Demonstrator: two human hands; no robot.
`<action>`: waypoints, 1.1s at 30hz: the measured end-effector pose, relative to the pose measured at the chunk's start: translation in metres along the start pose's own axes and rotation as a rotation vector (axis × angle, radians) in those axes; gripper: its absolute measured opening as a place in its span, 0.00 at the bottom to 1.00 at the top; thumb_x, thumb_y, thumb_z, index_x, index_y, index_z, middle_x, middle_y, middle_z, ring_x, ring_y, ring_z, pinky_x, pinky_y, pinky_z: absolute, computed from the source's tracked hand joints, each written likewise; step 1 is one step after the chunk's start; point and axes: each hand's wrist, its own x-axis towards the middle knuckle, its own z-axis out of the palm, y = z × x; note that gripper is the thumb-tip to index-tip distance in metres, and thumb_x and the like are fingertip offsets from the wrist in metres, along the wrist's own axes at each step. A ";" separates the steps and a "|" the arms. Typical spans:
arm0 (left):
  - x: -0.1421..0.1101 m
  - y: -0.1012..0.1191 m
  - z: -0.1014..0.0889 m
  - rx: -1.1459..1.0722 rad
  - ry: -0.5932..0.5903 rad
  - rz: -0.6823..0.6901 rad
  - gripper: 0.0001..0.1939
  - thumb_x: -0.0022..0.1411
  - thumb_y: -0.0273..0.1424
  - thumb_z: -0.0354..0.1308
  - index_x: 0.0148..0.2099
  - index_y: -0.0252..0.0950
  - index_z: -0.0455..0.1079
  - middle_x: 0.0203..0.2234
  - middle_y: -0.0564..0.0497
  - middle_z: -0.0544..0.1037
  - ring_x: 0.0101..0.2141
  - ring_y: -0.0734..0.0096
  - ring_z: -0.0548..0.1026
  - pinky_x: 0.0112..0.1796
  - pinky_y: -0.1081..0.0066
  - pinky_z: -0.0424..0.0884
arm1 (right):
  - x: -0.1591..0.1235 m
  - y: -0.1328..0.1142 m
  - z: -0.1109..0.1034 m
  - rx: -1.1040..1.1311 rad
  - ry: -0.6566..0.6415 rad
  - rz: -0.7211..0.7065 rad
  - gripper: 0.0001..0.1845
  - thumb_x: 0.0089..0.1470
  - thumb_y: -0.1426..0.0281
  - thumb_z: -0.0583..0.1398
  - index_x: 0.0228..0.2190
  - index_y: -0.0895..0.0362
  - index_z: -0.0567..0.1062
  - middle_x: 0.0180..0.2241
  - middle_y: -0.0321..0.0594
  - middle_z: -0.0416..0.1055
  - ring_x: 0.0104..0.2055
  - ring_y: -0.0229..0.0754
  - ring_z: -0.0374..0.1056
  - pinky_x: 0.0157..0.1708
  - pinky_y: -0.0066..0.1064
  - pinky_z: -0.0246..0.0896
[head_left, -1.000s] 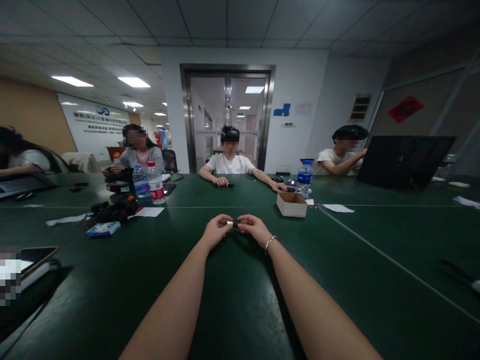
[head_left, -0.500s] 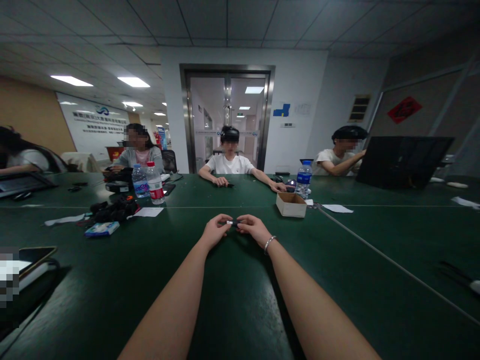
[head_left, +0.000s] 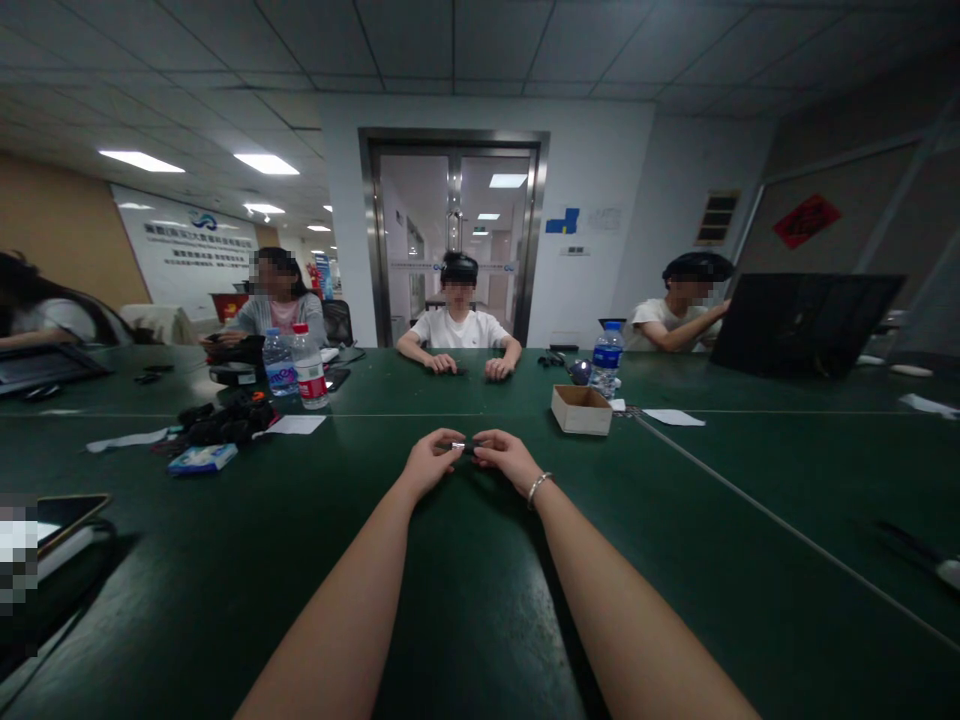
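Observation:
Out over the green table, my left hand [head_left: 435,460] and my right hand [head_left: 508,458] almost meet. Between their fingertips is a small, slim black object with a shiny silver part [head_left: 459,446]. Its exact kind cannot be made out. My left fingers pinch it around the silver end, and my right fingers grip the dark end. Parts of it are hidden by the fingers. A metal bracelet [head_left: 538,490] circles my right wrist. The nearest thing to the right is an open cardboard box [head_left: 582,418].
Behind the box stands a water bottle [head_left: 607,360]; two more bottles [head_left: 309,372] are at the left. Dark cables and gear [head_left: 229,418] lie beside a blue-and-white packet [head_left: 201,460]. A phone [head_left: 71,510] sits near left. Across the table, a person [head_left: 459,328] rests both hands on it.
My hands and the black object have hardly moved. The person opposite has drawn one hand back from beside the box and bottle to the table in front of them.

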 end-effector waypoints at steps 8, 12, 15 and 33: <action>0.007 -0.010 0.000 -0.024 0.024 -0.051 0.16 0.50 0.40 0.59 0.36 0.32 0.70 0.26 0.49 0.71 0.25 0.75 0.69 0.25 0.77 0.66 | 0.000 -0.001 0.001 -0.004 -0.009 0.003 0.17 0.36 0.72 0.67 0.32 0.60 0.72 0.23 0.35 0.70 0.27 0.37 0.68 0.27 0.27 0.64; 0.010 -0.016 -0.001 -0.007 0.013 -0.054 0.19 0.50 0.44 0.57 0.34 0.31 0.69 0.24 0.49 0.71 0.24 0.75 0.68 0.25 0.76 0.65 | -0.001 -0.002 0.001 -0.016 -0.008 0.000 0.17 0.36 0.72 0.67 0.32 0.60 0.72 0.24 0.35 0.70 0.28 0.36 0.68 0.28 0.27 0.63; 0.011 -0.018 -0.001 0.034 0.012 -0.060 0.20 0.51 0.45 0.55 0.34 0.31 0.69 0.24 0.49 0.72 0.24 0.74 0.69 0.25 0.75 0.65 | -0.002 -0.004 0.002 -0.019 -0.015 -0.005 0.17 0.36 0.72 0.67 0.32 0.60 0.72 0.25 0.36 0.70 0.28 0.37 0.68 0.28 0.27 0.63; 0.005 -0.011 0.002 0.236 0.058 -0.035 0.25 0.53 0.52 0.48 0.31 0.33 0.67 0.20 0.53 0.70 0.21 0.74 0.68 0.24 0.75 0.64 | 0.002 0.006 0.005 -0.261 -0.002 -0.107 0.16 0.33 0.75 0.64 0.30 0.58 0.68 0.26 0.33 0.69 0.28 0.36 0.66 0.30 0.28 0.62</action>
